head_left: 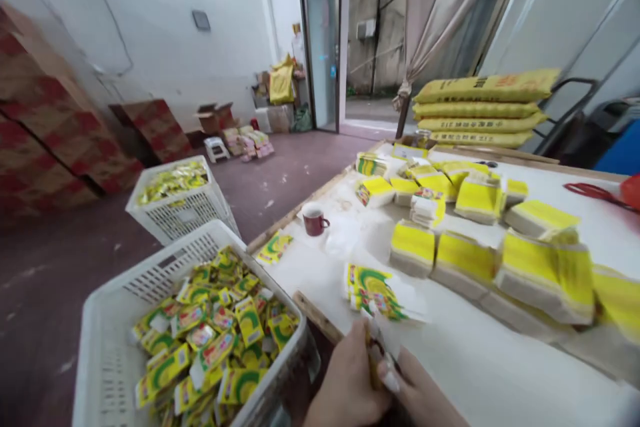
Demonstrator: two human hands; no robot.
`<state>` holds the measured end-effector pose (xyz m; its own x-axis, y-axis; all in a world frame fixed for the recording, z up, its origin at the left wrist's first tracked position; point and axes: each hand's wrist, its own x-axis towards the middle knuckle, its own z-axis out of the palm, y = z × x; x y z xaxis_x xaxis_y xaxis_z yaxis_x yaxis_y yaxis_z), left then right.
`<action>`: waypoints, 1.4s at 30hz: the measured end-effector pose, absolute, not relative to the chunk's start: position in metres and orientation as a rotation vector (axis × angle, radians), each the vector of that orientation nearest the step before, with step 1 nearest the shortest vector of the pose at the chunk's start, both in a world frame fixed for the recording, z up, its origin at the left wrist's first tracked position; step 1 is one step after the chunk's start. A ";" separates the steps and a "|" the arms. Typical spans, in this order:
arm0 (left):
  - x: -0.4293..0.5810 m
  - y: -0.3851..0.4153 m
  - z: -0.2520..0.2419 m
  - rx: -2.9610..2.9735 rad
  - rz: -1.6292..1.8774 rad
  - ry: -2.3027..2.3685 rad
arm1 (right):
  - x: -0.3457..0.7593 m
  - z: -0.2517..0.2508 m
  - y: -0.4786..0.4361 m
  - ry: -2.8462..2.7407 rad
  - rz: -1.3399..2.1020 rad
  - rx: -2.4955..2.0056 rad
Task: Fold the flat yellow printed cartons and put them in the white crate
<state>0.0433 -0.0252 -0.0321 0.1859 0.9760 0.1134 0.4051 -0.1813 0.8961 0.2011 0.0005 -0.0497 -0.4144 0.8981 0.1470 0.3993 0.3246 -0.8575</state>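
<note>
At the table's near edge my left hand (345, 377) and my right hand (423, 390) are close together, fingers closed. Between them is a small narrow thing (375, 363), partly yellow and dark; the fingers hide most of it and blur its kind. White coverings show on some fingertips. Just beyond the hands lies a fanned pile of yellow and green printed packets (373, 290) on the white tabletop (310, 280). To the left, a white plastic crate (120, 280) holds many small yellow and green packets (215, 340).
Stacks of yellow packets (463, 253) cover the table's right side. A maroon mug (314, 221) and a flat packet (275, 247) sit near its left edge. Behind the crate stands a second crate (187, 217). Yellow sacks (480, 107) are piled beyond; cartons (60, 120) line the left wall.
</note>
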 end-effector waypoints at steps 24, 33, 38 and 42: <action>0.037 -0.026 -0.022 1.875 0.932 1.611 | 0.248 -0.071 0.030 -2.071 0.842 -0.914; 0.021 -0.022 -0.041 1.111 1.860 1.517 | 0.218 -0.056 0.041 -1.743 0.991 -0.994; 0.006 -0.015 -0.020 0.443 2.200 1.037 | 0.240 -0.020 0.078 -1.926 0.607 -1.305; 0.018 -0.009 -0.013 0.290 2.137 0.921 | 0.242 -0.019 0.086 -2.008 0.587 -1.558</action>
